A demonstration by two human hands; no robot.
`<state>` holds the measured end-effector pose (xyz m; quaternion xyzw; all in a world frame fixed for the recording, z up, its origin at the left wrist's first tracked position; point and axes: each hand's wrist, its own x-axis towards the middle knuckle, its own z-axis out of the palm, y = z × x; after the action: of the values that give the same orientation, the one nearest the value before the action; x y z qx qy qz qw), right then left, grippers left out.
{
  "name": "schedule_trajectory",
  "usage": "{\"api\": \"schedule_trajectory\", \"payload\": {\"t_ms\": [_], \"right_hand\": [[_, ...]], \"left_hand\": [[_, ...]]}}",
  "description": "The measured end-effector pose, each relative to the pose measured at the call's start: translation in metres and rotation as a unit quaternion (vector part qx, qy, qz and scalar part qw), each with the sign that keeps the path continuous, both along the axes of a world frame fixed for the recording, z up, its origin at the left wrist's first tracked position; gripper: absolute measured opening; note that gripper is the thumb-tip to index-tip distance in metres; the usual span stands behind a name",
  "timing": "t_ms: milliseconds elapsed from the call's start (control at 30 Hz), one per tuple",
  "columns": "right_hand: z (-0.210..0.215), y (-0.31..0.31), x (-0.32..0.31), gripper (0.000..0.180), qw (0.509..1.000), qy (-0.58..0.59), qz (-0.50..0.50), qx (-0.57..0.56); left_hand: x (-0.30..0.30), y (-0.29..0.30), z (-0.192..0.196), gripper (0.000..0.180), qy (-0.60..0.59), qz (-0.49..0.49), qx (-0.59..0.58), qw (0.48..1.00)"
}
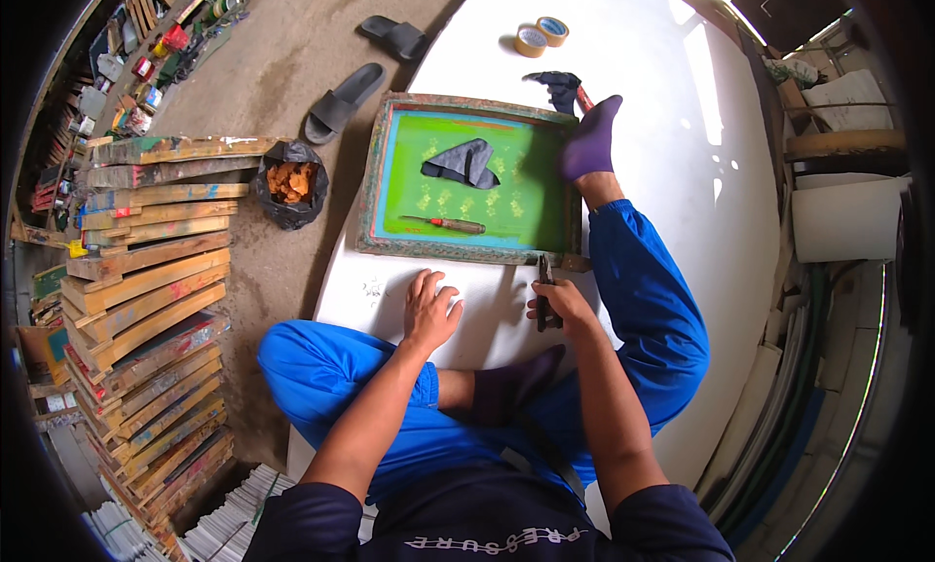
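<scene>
The right hand (563, 304) is holding the dark pliers (543, 314), its fingers wrapping narrowly around the handles. The pliers are pointing far, their long axis running roughly square to the near rail of the wooden frame (458, 251), and their head is sitting at that rail, close to the right corner; I cannot tell whether it is gripping anything. The frame is lying flat on the white table (682, 172), its long axis running left to right, just beyond both hands. The right hand is being the nearer to that corner. The left hand (429, 309) is holding nothing, its fingers spreading loosely on the near side. Inside the frame, a screwdriver (463, 226) is lying lengthwise, nearer than a dark cloth (463, 163).
</scene>
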<state>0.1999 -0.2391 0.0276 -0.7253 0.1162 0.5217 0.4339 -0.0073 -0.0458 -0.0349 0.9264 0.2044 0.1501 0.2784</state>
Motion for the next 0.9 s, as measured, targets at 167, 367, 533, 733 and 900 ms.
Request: {"api": "schedule_trajectory", "payload": {"t_ms": [167,367,533,733,900], "right_hand": [[0.005,0.002,0.013,0.031,0.997,0.039,0.045,-0.039],[0.005,0.005,0.025,0.037,0.994,0.047,0.092,-0.047],[0.006,0.007,0.054,0.040,0.979,0.096,0.153,-0.091],[0.016,0.014,0.073,0.040,0.957,0.098,0.235,-0.138],[-0.003,0.005,0.049,0.028,0.971,-0.004,0.200,-0.133]], "left_hand": [[0.000,0.000,0.003,0.019,-0.004,-0.001,-0.002,1.000],[-0.005,0.002,0.003,0.019,-0.010,0.009,-0.006,1.000],[-0.003,0.000,0.006,0.018,-0.005,0.008,-0.013,1.000],[0.001,-0.003,0.000,0.017,-0.011,0.005,-0.006,1.000],[0.003,-0.003,0.000,0.017,-0.009,0.002,-0.006,1.000]]}}
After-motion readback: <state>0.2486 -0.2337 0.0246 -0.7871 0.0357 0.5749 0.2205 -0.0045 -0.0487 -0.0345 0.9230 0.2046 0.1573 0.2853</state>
